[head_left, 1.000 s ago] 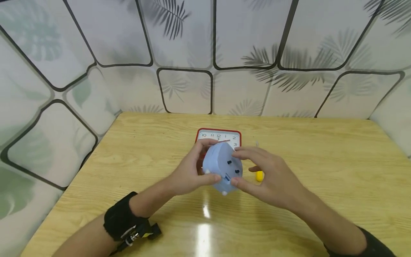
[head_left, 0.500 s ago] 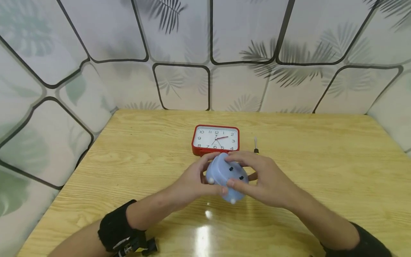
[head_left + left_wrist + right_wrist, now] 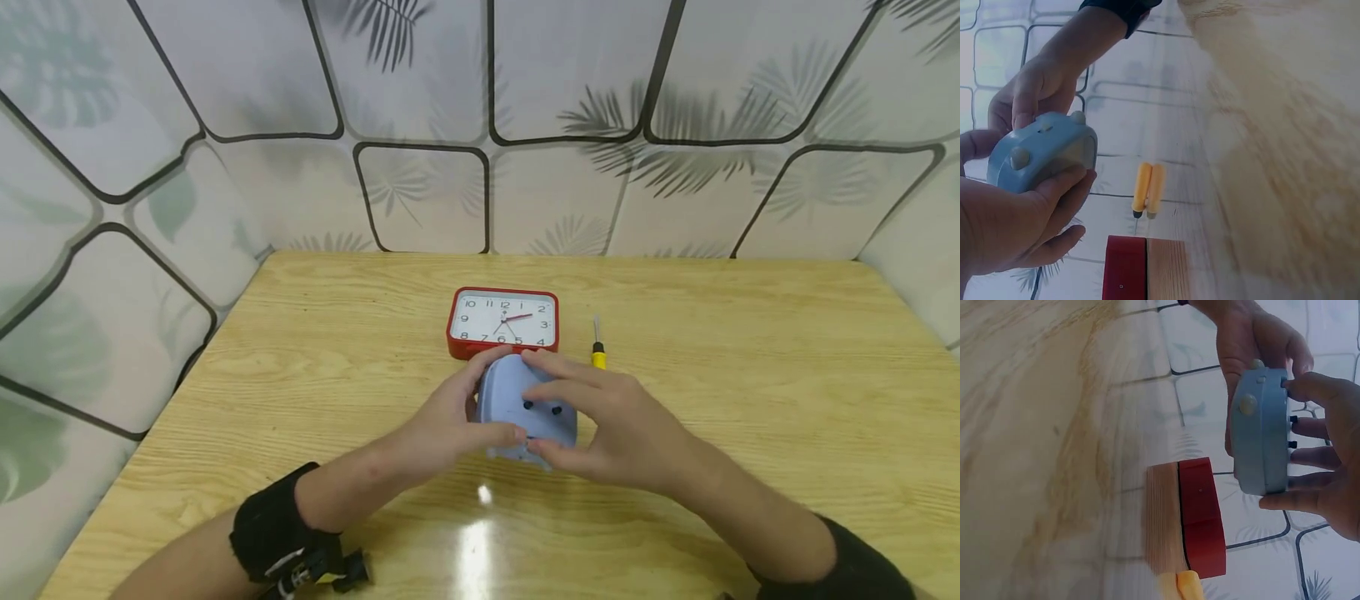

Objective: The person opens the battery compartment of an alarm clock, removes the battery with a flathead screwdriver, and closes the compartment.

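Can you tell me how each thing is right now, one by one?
Light-blue alarm clock: held off the table, back toward the head camera.
Black knobs: sticking out of its back.
Red rectangular clock: lying face up.
Screwdriver: lying down, tip away from the person.
Left hand: gripping the light-blue alarm clock.
Right hand: fingers touching its back.

the blue clock (image 3: 1261,440) is held aloft, black-knobbed back (image 3: 540,423) showing.

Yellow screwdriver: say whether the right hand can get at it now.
Probably yes: the screwdriver lies on the table just beyond the right hand, nothing seen between. It would first have to release the blue clock, which the left hand also grips.
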Tool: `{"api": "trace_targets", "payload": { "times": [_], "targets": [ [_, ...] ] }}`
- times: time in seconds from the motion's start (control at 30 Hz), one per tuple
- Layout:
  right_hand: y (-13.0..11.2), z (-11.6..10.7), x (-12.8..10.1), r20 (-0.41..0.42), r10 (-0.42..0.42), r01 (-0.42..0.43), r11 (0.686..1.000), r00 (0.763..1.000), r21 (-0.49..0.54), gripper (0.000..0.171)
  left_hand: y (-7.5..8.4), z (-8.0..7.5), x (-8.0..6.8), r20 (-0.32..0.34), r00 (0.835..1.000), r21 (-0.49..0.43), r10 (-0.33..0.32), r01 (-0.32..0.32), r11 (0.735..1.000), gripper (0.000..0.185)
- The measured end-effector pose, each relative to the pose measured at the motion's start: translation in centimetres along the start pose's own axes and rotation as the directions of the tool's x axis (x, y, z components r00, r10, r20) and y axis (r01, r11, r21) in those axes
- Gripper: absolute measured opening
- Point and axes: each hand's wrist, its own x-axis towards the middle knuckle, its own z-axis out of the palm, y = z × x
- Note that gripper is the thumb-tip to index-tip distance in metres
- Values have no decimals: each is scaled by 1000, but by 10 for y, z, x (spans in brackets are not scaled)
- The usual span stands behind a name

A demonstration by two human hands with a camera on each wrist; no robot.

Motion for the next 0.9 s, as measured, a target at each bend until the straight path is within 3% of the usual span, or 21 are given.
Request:
{"api": "trace_targets", "payload": {
  "times": [0.2, 0.33, 0.5, 0.9],
  "targets": [
    [-7, 4, 2, -104, -153, 135, 977, 983, -167, 36, 1, 1, 0, -86, 996, -42, 1, -5, 999, 74],
    [-15, 7, 4, -134, -239, 189, 933, 962, -305, 24, -1, 0, 1, -126, 992, -81, -6, -4, 997, 71],
    [-21, 10, 6, -164, -326, 232, 876, 931, -423, 30, -1, 0, 3, -145, 989, -148, -11, -11, 989, 70],
    [-21, 9, 8, -174, -427, 304, 825, 887, -476, 29, 0, 1, 3, -188, 982, -83, 1, -16, 996, 70]
  ]
}}
